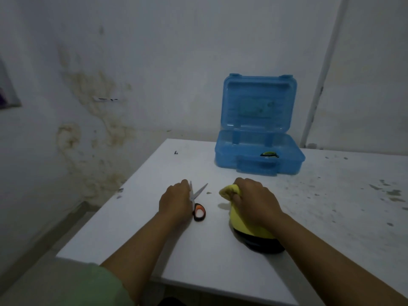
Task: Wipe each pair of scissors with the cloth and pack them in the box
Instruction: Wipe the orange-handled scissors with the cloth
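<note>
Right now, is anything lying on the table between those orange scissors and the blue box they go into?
Nothing visible blocks the way. The scissors lie by the left hand; bare table runs to the open box.

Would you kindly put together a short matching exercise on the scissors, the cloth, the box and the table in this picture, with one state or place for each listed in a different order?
Things:
1. scissors
2. yellow cloth
3. blue box
4. white table

States or places:
A. stands at the far side with its lid raised
B. bunched in the right hand
C. lies blades apart beside the left hand, which touches it
D. carries everything else, its surface speckled on the right

Pairs: 1-C, 2-B, 3-A, 4-D
</note>
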